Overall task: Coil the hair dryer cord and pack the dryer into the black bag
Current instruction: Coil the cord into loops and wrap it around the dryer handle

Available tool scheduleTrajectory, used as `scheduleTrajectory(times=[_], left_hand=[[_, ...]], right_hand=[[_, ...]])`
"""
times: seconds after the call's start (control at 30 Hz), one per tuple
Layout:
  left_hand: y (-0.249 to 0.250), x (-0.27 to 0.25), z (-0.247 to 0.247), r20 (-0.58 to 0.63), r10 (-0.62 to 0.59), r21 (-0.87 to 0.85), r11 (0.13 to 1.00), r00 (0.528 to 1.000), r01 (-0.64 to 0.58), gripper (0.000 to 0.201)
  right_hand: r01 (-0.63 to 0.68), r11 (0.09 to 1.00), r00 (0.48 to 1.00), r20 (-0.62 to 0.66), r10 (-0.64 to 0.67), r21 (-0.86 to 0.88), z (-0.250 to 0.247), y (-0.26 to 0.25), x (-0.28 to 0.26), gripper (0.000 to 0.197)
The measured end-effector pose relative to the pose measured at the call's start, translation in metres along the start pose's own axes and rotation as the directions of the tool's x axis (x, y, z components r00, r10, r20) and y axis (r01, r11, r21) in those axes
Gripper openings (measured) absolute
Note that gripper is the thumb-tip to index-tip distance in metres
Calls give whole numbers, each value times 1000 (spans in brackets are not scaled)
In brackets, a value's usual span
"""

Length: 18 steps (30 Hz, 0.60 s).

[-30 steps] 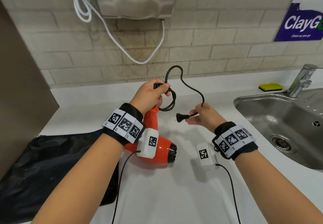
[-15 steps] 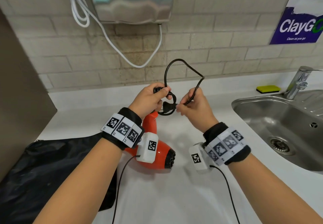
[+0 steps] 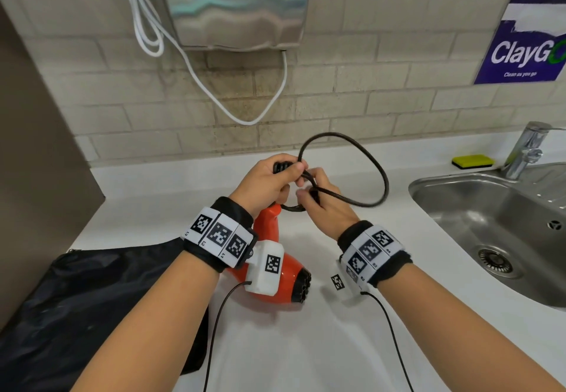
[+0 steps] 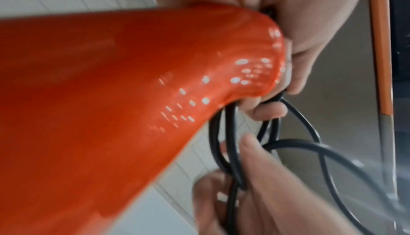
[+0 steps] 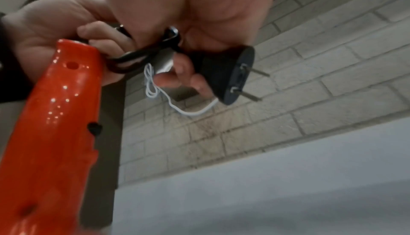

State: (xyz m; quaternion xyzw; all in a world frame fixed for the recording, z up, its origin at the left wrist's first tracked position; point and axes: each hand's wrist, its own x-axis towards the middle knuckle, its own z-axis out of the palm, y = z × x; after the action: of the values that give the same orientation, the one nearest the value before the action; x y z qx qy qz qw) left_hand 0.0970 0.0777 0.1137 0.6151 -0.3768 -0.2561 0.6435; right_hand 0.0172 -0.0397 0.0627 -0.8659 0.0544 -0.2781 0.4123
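Observation:
An orange hair dryer [image 3: 275, 281] hangs nozzle-down above the white counter [image 3: 306, 345]. My left hand [image 3: 269, 182] grips the end of its handle [image 4: 244, 59] together with coiled loops of the black cord [image 3: 379, 177]. A large loop arcs up and to the right of both hands. My right hand [image 3: 321, 204] is pressed against the left hand; its fingers are curled round the black plug [image 5: 226, 75], whose two prongs point right in the right wrist view. The black bag [image 3: 76, 309] lies flat on the counter at the lower left.
A steel sink [image 3: 502, 232] with a tap [image 3: 523, 149] fills the right side. A yellow sponge [image 3: 473, 161] sits behind it. A steel hand dryer [image 3: 232, 5] with a white cable [image 3: 245, 116] hangs on the brick wall. A brown panel [image 3: 36, 177] bounds the left.
My right hand has carried the plug end leftward to meet the left hand at the handle. The free cord has gathered into one round loop on the right.

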Motion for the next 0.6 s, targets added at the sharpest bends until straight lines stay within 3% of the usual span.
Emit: scheduleTrajectory(times=[0.03, 0.1, 0.17, 0.2, 0.27, 0.3, 0.33, 0.43, 0.53, 0.6], left_hand=[[0, 1, -3, -41, 1, -24, 1000, 999, -2, 12], [-1, 3, -9, -119, -7, -63, 998, 993, 0, 15], [-3, 4, -14, -150, -21, -80, 997, 988, 9, 17], [-3, 4, -15, -151, -28, -84, 996, 988, 16, 19], [-4, 4, -16, -144, -36, -86, 996, 989, 24, 20], [-4, 4, -17, -137, -35, -87, 996, 990, 24, 20], [-4, 3, -17, -127, -33, -90, 996, 991, 22, 20], [-4, 2, -16, -97, -19, -81, 997, 995, 11, 19], [-5, 3, -13, -79, -3, -76, 997, 997, -3, 23], [-5, 4, -12, -77, 3, -56, 998, 997, -7, 22]], right_hand=[[-6, 1000, 999, 49, 7, -30, -2, 7, -5, 2], [-40, 994, 994, 99, 51, -105, -6, 28, -15, 11], [-229, 949, 968, 53, 246, -218, -10, 55, -19, 17], [-355, 891, 925, 34, 380, -284, -12, 67, -20, 18], [-552, 681, 758, 51, 650, -481, -15, 88, -24, 23], [-579, 597, 692, 52, 720, -555, -16, 93, -26, 28], [-548, 550, 671, 61, 739, -630, -17, 97, -28, 33], [-545, 631, 720, 76, 690, -552, -16, 96, -27, 32], [-546, 759, 817, -27, 576, -354, -17, 80, -18, 27], [-436, 865, 899, -82, 430, -249, -19, 59, -8, 28]])
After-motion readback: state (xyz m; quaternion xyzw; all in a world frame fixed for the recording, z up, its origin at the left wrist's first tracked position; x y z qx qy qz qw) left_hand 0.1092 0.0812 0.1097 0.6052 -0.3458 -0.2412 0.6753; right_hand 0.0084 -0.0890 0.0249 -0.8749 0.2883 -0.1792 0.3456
